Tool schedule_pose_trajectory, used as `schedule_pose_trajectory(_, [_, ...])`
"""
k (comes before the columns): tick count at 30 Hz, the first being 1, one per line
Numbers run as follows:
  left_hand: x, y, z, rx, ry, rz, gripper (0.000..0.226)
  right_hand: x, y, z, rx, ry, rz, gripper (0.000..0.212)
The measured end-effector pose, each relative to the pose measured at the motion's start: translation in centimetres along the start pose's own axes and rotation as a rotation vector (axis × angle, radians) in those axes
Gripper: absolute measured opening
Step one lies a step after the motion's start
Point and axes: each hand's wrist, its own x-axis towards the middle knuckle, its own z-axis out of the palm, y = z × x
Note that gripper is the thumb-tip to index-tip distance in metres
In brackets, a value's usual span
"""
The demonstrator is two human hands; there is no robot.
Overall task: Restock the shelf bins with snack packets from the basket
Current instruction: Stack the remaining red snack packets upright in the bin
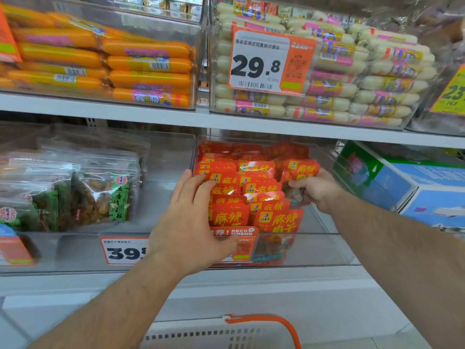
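Snack packets (254, 195), bright orange-red with yellow lettering, stand in overlapping rows inside a clear plastic bin (324, 245) on the lower shelf, near the centre of the view. From the packets, the left hand (193, 217) is at about 8 o'clock: its fingers are straight and spread, with the fingertips lying on the left side of the rows and the thumb stretched across the bin's front wall, over an orange price tag (125, 250) clipped there. The right hand (314, 188) is at 3 o'clock, fingers curled and pinching one packet (300, 172) at the right edge of the rows, holding it upright among the others.

At 9 o'clock from the bin, a neighbouring clear bin holds transparent pouches (100, 195) with green labels. At 3 o'clock, past the right hand, lies a blue and green carton (412, 182). On the shelf above, at 11 o'clock, orange sausage sticks (148, 69) are stacked in a clear bin; at 1 o'clock, pale sausage sticks (352, 89) fill another bin behind a large tag reading 29.8 (261, 60).

At 6 o'clock, at the bottom edge of the view, is the rim of a white basket (201, 336) with an orange handle (276, 323); its contents are out of sight.
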Motion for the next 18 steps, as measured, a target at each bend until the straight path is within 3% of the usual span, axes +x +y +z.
schedule_pose_trajectory(2, [0.0,0.0,0.0,0.002,0.001,0.004,0.104,0.4,0.2,0.2,-0.057,-0.002,-0.012,0.037])
schedule_pose_trajectory(6, [0.0,-0.1,0.1,0.001,0.017,0.007,0.104,0.4,0.3,1.0,-0.094,-0.101,0.063,0.083])
schedule_pose_trajectory(12, [0.0,0.0,0.0,0.003,0.0,-0.006,0.104,0.5,0.7,1.0,-0.203,-0.181,0.161,0.083])
schedule_pose_trajectory(14, [0.0,0.0,0.0,0.009,-0.005,-0.004,0.105,0.1,0.3,1.1,-0.193,-0.195,0.155,0.057])
schedule_pose_trajectory(15, [0.0,0.0,0.0,0.014,-0.005,0.0,0.105,0.3,0.4,1.2,-0.18,-0.182,0.153,0.054])
schedule_pose_trajectory(18, [-0.1,0.0,0.0,0.017,0.0,-0.001,0.105,1.2,0.5,1.2,-0.116,-0.136,0.128,0.091])
